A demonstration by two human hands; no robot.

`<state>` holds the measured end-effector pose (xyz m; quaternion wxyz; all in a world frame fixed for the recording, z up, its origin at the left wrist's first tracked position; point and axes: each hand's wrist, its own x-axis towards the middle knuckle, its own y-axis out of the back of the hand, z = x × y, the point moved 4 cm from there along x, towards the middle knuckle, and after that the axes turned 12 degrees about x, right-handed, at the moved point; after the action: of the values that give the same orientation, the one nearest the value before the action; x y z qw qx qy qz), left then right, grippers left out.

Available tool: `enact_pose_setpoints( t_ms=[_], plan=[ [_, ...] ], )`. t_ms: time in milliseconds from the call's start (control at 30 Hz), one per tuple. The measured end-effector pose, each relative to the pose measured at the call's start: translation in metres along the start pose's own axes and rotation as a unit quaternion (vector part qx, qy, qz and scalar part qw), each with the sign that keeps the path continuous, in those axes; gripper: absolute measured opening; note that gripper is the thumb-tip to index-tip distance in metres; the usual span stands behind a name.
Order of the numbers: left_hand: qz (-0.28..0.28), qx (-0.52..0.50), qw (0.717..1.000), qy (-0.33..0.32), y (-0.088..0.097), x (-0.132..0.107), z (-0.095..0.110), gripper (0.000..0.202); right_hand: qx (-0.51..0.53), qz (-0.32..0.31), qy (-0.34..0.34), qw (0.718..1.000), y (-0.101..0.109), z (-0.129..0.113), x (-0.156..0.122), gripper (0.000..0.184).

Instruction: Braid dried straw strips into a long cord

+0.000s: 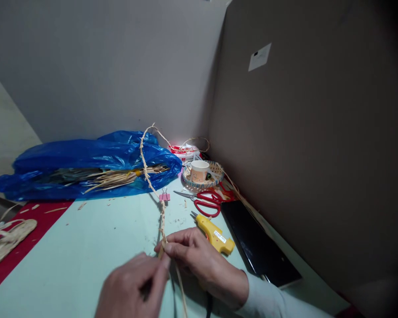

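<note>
A thin braided straw cord point(148, 176) rises from my hands and arcs up over the table. A pink binder clip point(164, 196) hangs on it partway along. My right hand point(199, 260) pinches the cord's near end with thumb and fingertips. My left hand point(132, 287) is closed on the same end, just below and left of the right, with loose straw strands point(182, 293) trailing down from the pinch. Both hands hover low over the pale green table point(96, 247).
A yellow glue gun point(215, 235) lies just beyond my right hand, red scissors point(205, 201) farther back. A paper cup point(199, 171) stands in a small woven basket point(215, 176). A blue plastic bag point(86, 165) holds straw. A black slab point(258, 247) lies along the brown partition. A woven piece point(6, 240) sits far left.
</note>
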<state>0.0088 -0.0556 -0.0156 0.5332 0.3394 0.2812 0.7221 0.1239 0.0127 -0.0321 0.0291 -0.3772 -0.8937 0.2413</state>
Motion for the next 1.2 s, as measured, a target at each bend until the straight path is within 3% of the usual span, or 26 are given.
enact_pose_setpoints(
  t_ms=[100,167,267,367,467,600,733,800,867,1000,1100,1200],
  plan=[
    [-0.041,-0.096,0.99,0.099,0.003,0.013,-0.013,0.028,-0.012,0.0,-0.02,1.0,0.001,0.001,-0.002,0.028],
    [-0.122,-0.25,0.951,0.133,-0.009,0.019,-0.018,0.031,-0.004,-0.013,-0.036,0.999,-0.001,0.003,-0.003,0.029],
    [-0.173,-0.416,0.875,0.177,-0.027,0.019,-0.02,0.04,0.003,-0.044,-0.045,0.998,-0.005,0.003,-0.004,0.027],
    [-0.192,-0.435,0.856,0.202,-0.033,0.015,-0.018,0.044,-0.074,-0.037,-0.032,0.996,-0.004,-0.001,-0.005,0.024],
    [-0.21,-0.418,0.857,0.216,-0.032,0.012,-0.016,0.039,-0.228,-0.045,0.021,0.973,-0.003,-0.011,-0.009,0.026],
    [-0.216,-0.396,0.864,0.224,-0.031,0.011,-0.02,0.037,-0.418,-0.055,0.06,0.905,-0.006,-0.02,-0.019,0.026],
    [-0.131,-0.216,0.957,0.141,-0.024,0.014,-0.023,0.031,-0.611,0.021,0.059,0.789,-0.005,-0.022,-0.026,0.016],
    [-0.107,-0.106,0.981,0.123,-0.02,0.013,-0.022,0.033,-0.647,0.038,0.069,0.758,-0.007,-0.022,-0.028,0.013],
    [-0.107,-0.061,0.984,0.126,-0.019,0.012,-0.02,0.036,-0.654,0.043,0.075,0.752,-0.01,-0.022,-0.029,0.013],
    [-0.132,-0.099,0.976,0.145,-0.021,0.009,-0.02,0.033,-0.663,0.022,0.072,0.745,-0.019,-0.017,-0.031,0.009],
    [-0.139,-0.148,0.968,0.149,-0.024,0.009,-0.022,0.029,-0.702,-0.021,0.083,0.707,-0.025,-0.006,-0.03,0.012],
    [-0.104,-0.207,0.96,0.16,-0.022,0.009,-0.024,0.028,-0.735,-0.059,0.148,0.659,-0.029,0.004,-0.03,0.019]
  ],
)
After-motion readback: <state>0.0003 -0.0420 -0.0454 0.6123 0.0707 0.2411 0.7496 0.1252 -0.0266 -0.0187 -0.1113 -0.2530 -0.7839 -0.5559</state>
